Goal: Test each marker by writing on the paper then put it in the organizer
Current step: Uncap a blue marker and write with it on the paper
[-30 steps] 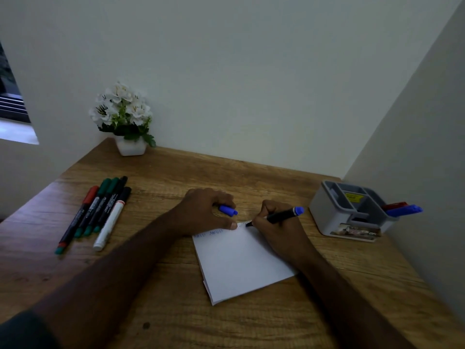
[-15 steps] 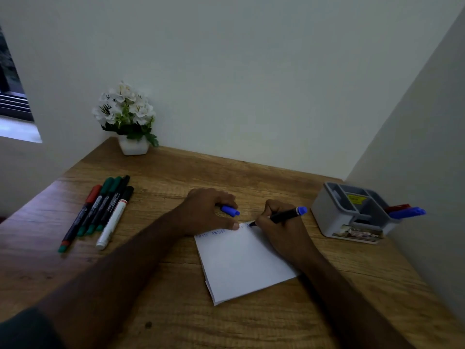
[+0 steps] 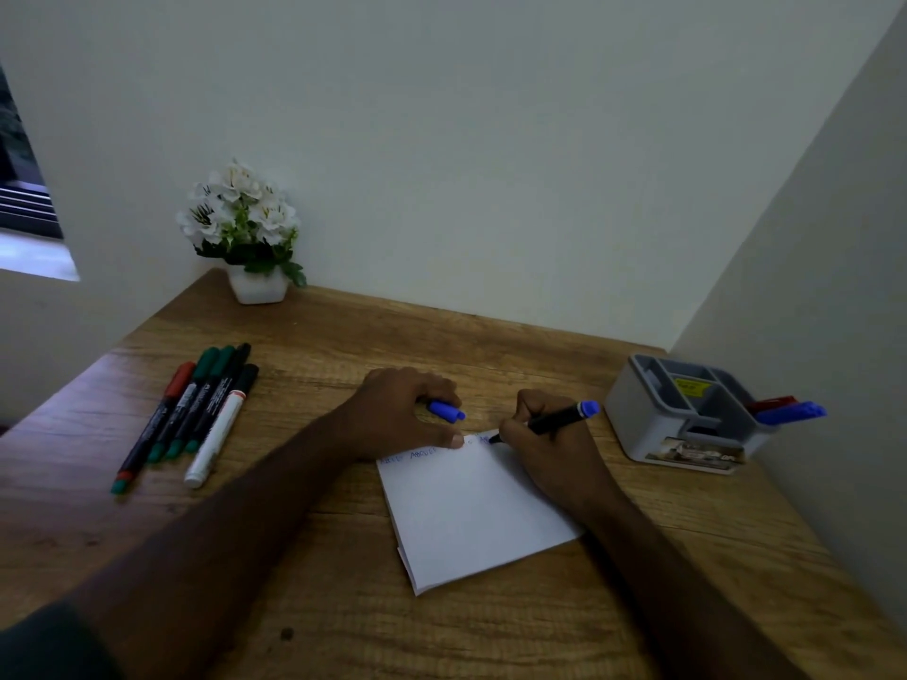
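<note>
Right now the blue marker [image 3: 554,420] sits in the right hand [image 3: 549,449], fingers curled round its black barrel, its tip touching the top edge of the paper [image 3: 471,507] and its blue end pointing away toward the organizer [image 3: 687,414]. Faint blue writing runs along that top edge. The paper is a white pad lying under and between the two hands, slightly turned on the counter [image 3: 343,606]. The left hand [image 3: 402,414] grips the blue cap [image 3: 445,411] in its curled fingers while its thumb presses the pad's top edge.

Beyond the right hand, well apart from it, the grey organizer stands against the side wall [image 3: 810,287]; a red marker [image 3: 773,403] and a blue one [image 3: 790,413] poke out of its far compartment. Out past the left hand lie five markers [image 3: 196,409] side by side: one red-capped, two green, one black, one white-barrelled.

The counter is warm brown wood grain, set in a corner of pale walls. A small white pot of white flowers [image 3: 245,228] stands at the back, beyond the left hand. The room is dim.
</note>
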Tool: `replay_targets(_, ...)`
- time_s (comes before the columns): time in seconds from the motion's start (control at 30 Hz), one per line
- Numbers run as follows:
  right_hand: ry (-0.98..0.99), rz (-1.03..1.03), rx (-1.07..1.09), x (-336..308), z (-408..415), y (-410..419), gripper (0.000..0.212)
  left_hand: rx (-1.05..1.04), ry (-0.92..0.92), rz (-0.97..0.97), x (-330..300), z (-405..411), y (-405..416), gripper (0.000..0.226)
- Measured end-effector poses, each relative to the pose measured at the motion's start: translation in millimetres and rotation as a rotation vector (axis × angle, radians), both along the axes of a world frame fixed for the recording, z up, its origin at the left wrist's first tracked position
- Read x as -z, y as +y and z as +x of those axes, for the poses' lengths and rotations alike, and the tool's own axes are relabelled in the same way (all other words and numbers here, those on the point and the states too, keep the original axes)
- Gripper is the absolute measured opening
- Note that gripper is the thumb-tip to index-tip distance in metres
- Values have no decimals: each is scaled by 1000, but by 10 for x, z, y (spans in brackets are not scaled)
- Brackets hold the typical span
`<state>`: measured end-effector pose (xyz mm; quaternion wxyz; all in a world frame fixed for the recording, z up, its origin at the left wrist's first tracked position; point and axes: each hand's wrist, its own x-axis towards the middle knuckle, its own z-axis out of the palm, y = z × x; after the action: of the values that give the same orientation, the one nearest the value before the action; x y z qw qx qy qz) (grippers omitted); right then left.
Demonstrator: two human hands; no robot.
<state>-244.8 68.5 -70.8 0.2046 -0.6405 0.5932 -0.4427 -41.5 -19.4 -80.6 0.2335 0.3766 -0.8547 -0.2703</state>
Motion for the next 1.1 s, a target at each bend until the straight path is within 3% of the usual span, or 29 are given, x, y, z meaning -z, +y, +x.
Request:
replay_targets(0.13,-14,9,7,4,5,8,31,-7,13,-6,6,-3,-12,58)
replay_targets(0.27,-22,-16,45,6,-7,-4,25,-14,4,5,4,0,-3,69)
replay_targets(0.37,-8,1,42,0,9,-6,28,-10,4,-12,16,-2,-14,59)
replay_targets(0.5,7,-2,30,25,-6,-16,30,-10,25,2,24,-2,-18,66)
replay_targets(0.7,-24,-18,63,35,-30,-40,28,-14,9,-15,31,-5,-33,55)
replay_targets(1.1,-8,4,73,52,-27,-54,29,-15,-5,-18,30,-10,-36,59)
